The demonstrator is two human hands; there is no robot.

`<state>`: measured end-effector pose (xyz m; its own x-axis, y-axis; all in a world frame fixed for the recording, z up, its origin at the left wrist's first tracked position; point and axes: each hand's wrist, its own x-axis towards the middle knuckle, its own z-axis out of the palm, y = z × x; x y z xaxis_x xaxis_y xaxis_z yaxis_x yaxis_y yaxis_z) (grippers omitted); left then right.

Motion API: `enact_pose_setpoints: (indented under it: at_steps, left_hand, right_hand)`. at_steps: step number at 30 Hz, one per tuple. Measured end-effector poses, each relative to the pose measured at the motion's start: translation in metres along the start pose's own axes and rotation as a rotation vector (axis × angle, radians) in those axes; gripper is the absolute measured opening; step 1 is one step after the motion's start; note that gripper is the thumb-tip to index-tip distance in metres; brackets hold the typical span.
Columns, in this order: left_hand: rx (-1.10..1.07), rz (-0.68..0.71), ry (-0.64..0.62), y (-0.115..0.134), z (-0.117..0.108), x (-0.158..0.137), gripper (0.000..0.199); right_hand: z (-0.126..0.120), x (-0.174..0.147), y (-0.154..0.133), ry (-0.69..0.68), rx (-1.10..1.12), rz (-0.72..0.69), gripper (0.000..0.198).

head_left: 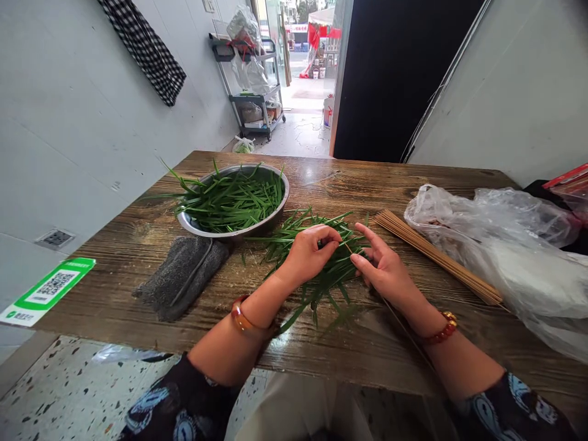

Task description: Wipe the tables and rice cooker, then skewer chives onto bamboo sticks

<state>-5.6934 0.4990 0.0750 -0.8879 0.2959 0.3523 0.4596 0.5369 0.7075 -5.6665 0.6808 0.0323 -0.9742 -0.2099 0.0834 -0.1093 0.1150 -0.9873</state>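
Observation:
My left hand (309, 252) pinches thumb and forefinger together at the tip of a thin bamboo skewer (403, 326), seemingly on a green chive blade; the fingers partly hide it. Running back through my right hand (388, 269), the skewer passes under the palm and along the forearm. That hand's thumb and forefinger stand apart around the skewer tip, while its other fingers curl mostly out of sight. Beneath both hands spreads a loose pile of green chives (287, 237) on the wooden table (358, 352).
A metal bowl (261, 229) heaped with cut chives stands behind left. Nearer lies a dark grey cloth (184, 275). To the right are a bundle of bamboo skewers (436, 257) and clear plastic bags (514, 257). A green QR-code card (50, 288) sits at the left edge.

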Motion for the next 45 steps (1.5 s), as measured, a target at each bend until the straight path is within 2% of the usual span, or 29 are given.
enact_pose_setpoints:
  at_steps: [3, 10, 16, 20, 23, 26, 28, 30, 35, 38, 45]
  left_hand:
    - [-0.004, -0.025, -0.008, -0.001, 0.0, 0.0, 0.012]
    - [0.008, -0.022, -0.035, 0.0, -0.001, 0.0, 0.014]
    - [-0.017, -0.018, -0.123, -0.001, -0.002, -0.002, 0.015]
    - [-0.03, 0.034, -0.206, 0.003, -0.003, -0.002, 0.016]
    - [-0.028, 0.021, -0.117, 0.004, -0.006, 0.0, 0.015]
    - [0.016, -0.049, 0.042, -0.002, -0.01, 0.002, 0.015]
    - [0.058, -0.074, 0.103, -0.008, -0.009, 0.004, 0.014]
    - [0.12, -0.066, 0.108, -0.014, -0.007, 0.004, 0.012]
    - [0.359, -0.058, 0.01, -0.02, 0.001, 0.002, 0.007]
    - [0.37, -0.084, -0.005, -0.022, 0.003, 0.002, 0.006]
    - [0.286, -0.004, 0.157, -0.021, -0.001, 0.004, 0.012]
  right_hand:
    - [0.0, 0.0, 0.0, 0.001, 0.025, -0.006, 0.074]
    - [0.0, 0.0, -0.003, -0.011, -0.001, -0.018, 0.071]
    - [-0.001, -0.001, -0.001, -0.018, -0.052, -0.059, 0.068]
    - [-0.001, 0.0, 0.001, -0.008, -0.086, -0.071, 0.053]
    - [-0.001, 0.002, 0.002, 0.001, -0.076, -0.046, 0.037]
    - [-0.001, 0.002, 0.002, -0.002, -0.045, -0.02, 0.032]
    - [0.0, 0.002, 0.002, -0.006, -0.045, -0.012, 0.031]
    - [0.0, 0.001, 0.001, -0.01, -0.048, -0.011, 0.031]
    - [0.001, 0.001, 0.001, -0.011, -0.043, -0.033, 0.028]
    - [0.001, 0.001, 0.001, -0.014, -0.047, -0.031, 0.027]
    - [0.0, 0.001, 0.0, -0.005, -0.058, -0.026, 0.029]
